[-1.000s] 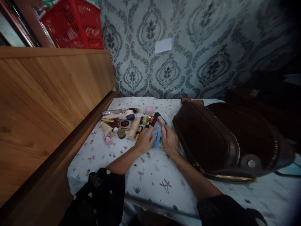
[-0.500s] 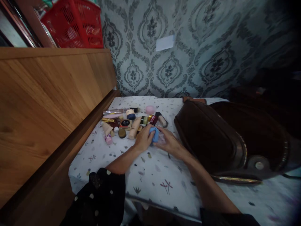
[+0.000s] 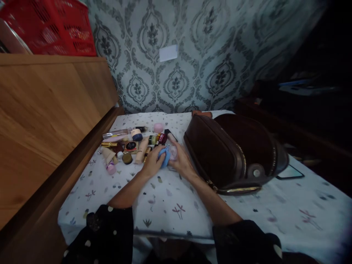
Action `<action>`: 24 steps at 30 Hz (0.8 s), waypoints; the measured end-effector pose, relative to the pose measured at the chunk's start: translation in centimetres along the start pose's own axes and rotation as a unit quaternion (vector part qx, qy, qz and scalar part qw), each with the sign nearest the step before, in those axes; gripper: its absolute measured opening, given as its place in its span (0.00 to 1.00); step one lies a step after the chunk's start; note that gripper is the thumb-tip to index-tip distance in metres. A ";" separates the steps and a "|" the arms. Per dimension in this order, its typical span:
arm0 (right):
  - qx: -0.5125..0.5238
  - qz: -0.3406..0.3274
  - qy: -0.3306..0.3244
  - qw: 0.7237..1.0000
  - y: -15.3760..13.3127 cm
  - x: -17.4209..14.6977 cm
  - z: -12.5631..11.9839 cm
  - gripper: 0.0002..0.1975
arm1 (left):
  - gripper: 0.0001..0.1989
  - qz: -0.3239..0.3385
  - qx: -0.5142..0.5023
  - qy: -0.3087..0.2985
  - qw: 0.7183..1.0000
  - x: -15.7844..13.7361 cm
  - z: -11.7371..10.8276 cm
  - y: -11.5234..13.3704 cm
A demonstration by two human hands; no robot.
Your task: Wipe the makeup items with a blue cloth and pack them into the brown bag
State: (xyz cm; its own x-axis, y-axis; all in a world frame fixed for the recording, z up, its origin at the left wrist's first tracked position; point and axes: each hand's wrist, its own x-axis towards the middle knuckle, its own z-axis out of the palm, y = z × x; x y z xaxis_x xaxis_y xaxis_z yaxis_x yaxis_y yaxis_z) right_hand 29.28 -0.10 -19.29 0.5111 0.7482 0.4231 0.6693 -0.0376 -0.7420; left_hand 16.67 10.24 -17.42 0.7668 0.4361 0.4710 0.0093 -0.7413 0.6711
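My left hand (image 3: 153, 161) is closed around a crumpled blue cloth (image 3: 164, 158) over the middle of the patterned table cover. Pressed up against that cloth is a small clear, pinkish container (image 3: 173, 152), gripped by my right hand (image 3: 182, 162); its exact kind is hard to make out. Just beyond and left of my hands lie cosmetics: a beige tube (image 3: 141, 151), a dark red bottle (image 3: 162, 138), a navy-based jar (image 3: 136, 135), a round pink jar (image 3: 158, 127) and a brown-lidded pot (image 3: 127, 158). Close to my right fingers rests a black-capped bottle (image 3: 171, 135).
A large dark brown bag (image 3: 217, 154) lies to the right, with a phone (image 3: 290, 172) past it. Wooden furniture (image 3: 55, 106) rises on the left, bearing a red basket (image 3: 66, 29). Patterned wallpaper (image 3: 189, 47) backs the table.
The view has swung right, so everything sits further left and the phone now shows. Both hands stay together; the blue cloth looks more bunched and more of the clear container is visible.
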 end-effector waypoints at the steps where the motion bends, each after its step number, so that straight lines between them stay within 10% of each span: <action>1: -0.003 -0.005 0.012 1.000 0.0 0.0 0.0 0.39 | 0.15 0.001 0.000 -0.004 1.000 0.0 0.0 0.2; 24: -0.023 0.024 -0.020 0.999 -0.3 3.7 -0.1 0.24 | 0.11 0.039 0.096 -0.012 0.995 -0.2 1.2 -1.5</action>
State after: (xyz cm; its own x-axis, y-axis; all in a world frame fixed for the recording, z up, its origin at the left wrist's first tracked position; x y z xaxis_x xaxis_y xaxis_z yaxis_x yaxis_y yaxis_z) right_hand 31.01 2.66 -17.44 0.5216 0.7708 0.3659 0.6690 -0.1034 -0.7360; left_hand 17.24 10.67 -19.19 0.7849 0.3625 0.5026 0.0694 -0.8574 0.5100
